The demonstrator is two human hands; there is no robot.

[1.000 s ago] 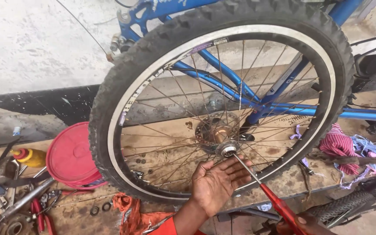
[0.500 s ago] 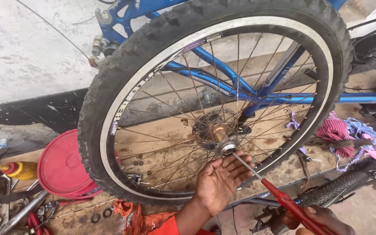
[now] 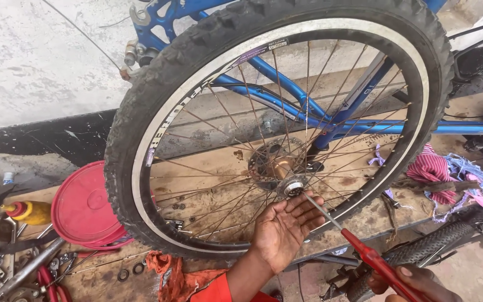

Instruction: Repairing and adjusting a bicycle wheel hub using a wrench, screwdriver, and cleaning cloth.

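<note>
**Working at the hub**

While we are cupping our left hand [image 3: 284, 228], fingers released, just under the wheel hub [image 3: 290, 184], our right hand [image 3: 415, 282] is grasping the red screwdriver [image 3: 377, 263], tip at the hub; we are wise keeping the shaft steady, palm catching anything loose.

Narrow gaps between spokes [image 3: 219, 184] around hub [image 3: 286, 179]; frame [image 3: 359, 126] behind.
</note>
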